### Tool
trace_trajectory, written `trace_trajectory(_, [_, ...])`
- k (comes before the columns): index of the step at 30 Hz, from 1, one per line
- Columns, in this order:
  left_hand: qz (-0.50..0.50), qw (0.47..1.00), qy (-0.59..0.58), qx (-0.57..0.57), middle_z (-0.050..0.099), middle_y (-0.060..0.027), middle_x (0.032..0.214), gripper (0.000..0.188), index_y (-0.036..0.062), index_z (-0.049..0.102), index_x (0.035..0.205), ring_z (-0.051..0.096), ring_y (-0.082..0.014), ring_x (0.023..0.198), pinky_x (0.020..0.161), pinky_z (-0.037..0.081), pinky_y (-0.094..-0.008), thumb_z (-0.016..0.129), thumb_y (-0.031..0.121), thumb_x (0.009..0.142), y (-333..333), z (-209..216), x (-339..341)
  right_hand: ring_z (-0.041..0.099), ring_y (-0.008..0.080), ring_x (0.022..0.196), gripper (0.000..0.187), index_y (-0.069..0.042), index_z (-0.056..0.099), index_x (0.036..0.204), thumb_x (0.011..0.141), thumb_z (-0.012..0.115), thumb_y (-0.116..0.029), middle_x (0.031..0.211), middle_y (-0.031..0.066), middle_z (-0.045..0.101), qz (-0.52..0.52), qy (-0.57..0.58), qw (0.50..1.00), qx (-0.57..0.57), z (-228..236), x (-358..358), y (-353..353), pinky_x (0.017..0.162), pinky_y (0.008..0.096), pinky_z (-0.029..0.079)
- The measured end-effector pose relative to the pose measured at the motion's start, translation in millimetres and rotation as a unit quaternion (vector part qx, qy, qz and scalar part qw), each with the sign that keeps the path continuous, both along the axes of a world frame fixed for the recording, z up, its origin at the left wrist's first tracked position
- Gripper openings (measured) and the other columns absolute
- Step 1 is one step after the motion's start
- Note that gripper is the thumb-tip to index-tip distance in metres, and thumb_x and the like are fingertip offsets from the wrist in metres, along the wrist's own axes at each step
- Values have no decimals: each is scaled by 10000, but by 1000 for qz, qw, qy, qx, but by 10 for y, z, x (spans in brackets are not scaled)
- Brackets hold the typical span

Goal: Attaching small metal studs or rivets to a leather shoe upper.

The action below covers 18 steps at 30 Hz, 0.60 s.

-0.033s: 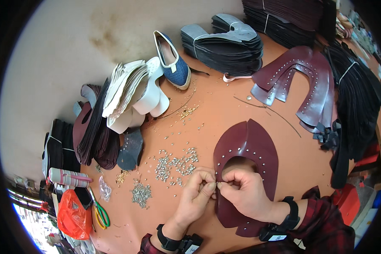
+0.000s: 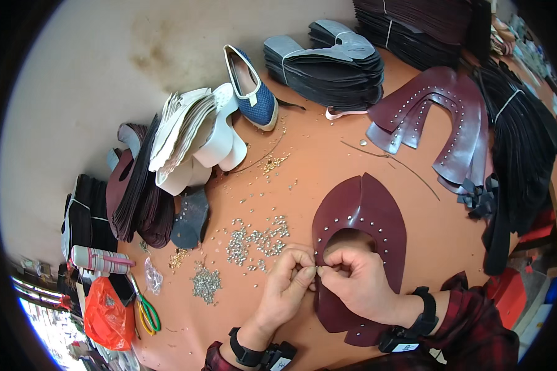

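A maroon leather shoe upper (image 2: 390, 216) lies on the orange-brown tabletop in front of me, with small silver studs set along its curved inner edge. My left hand (image 2: 283, 287) pinches the upper's left inner edge between thumb and fingers. Right against it, my right hand (image 2: 365, 284) is closed in a pinch too, its fingertips meeting the left thumb at the same edge. Whatever sits between the right fingertips is too small and covered to make out. Loose silver studs (image 2: 254, 240) are scattered to the left of my hands, beside a denser pile of small metal pieces (image 2: 206, 284).
Studded maroon uppers (image 2: 461, 105) lie at the right near tied black stacks (image 2: 526, 136). Along the back stand a blue shoe (image 2: 260, 105), white cut pieces (image 2: 185, 130) and a bound stack (image 2: 328, 71). Green-and-yellow-handled scissors (image 2: 147, 315) and a red bag (image 2: 107, 315) are at the left.
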<state>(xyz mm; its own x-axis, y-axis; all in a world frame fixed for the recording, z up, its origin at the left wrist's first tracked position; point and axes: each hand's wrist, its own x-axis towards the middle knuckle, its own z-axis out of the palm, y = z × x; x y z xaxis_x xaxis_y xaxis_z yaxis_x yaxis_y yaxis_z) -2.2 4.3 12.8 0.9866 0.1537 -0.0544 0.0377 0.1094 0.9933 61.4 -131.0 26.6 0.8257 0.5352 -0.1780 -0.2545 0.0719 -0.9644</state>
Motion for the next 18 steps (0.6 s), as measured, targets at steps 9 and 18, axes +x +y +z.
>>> trace_trajectory(9, [0, 1000, -6, -14, 396, -66, 969, 40, 5, 430, 880, 487, -85, 711, 629, 446, -205, 458, -14, 858, -2, -5, -1, 438, -4, 552, 56, 40, 546, 731, 749, 593, 16, 632, -24, 526, -2, -85, 996, -20, -40, -6, -14, 456, 165, 368])
trace_trajectory(18, [0, 996, -2, -86, 418, -72, 957, 55, -2, 461, 863, 518, -107, 711, 626, 457, -213, 499, -27, 832, 32, -24, 7, 536, 164, 532, 66, 23, 562, 726, 685, 606, -5, 631, 94, 556, -23, -197, 980, 5, -213, -11, 25, 482, 266, 417])
